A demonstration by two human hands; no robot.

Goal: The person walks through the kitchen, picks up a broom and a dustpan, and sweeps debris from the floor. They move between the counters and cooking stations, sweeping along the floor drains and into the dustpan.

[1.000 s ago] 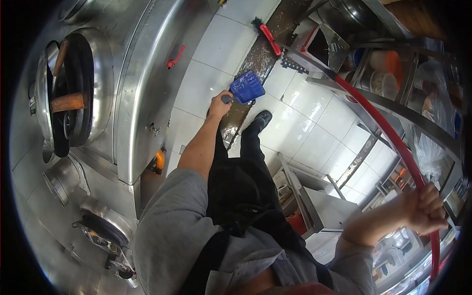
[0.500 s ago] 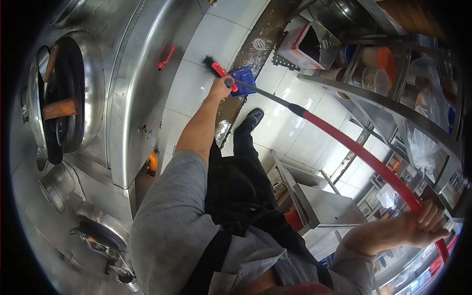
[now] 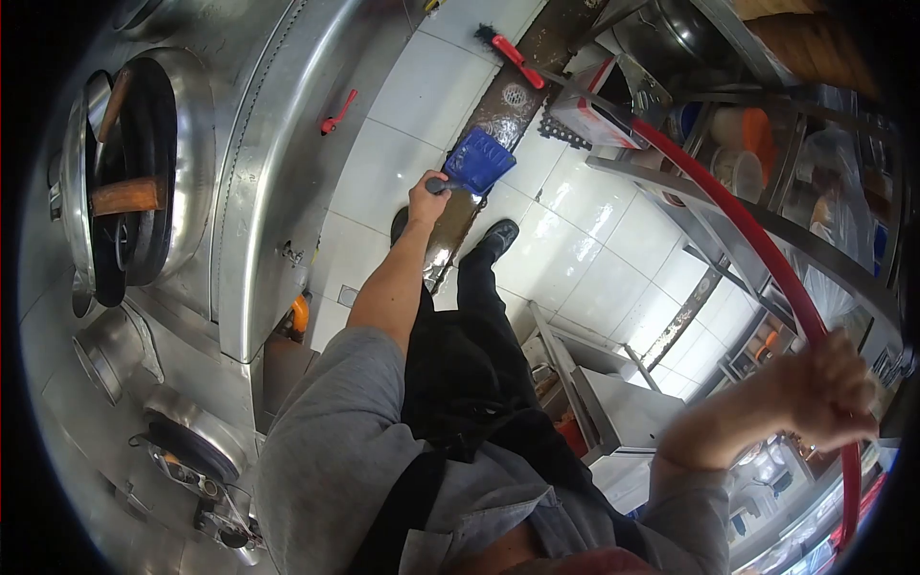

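My left hand (image 3: 426, 198) is closed round the dark handle of a blue dustpan (image 3: 479, 161), whose pan is over the brown floor channel. At the right, my right hand (image 3: 832, 391), blurred by motion, is wrapped round the long red pole (image 3: 738, 211) of a broom. The broom head (image 3: 515, 57), red with dark bristles, lies across the far part of the channel, beyond the dustpan and apart from it.
A steel counter (image 3: 259, 182) with woks (image 3: 153, 172) runs along the left. Steel shelving (image 3: 747, 199) with tubs stands at the right, near an open metal tin (image 3: 599, 105). A low steel cabinet (image 3: 628, 407) is beside my legs.
The broom head has moved away from the dustpan, up and to the right, and its pole has swung up. My left hand and the dustpan have shifted slightly.
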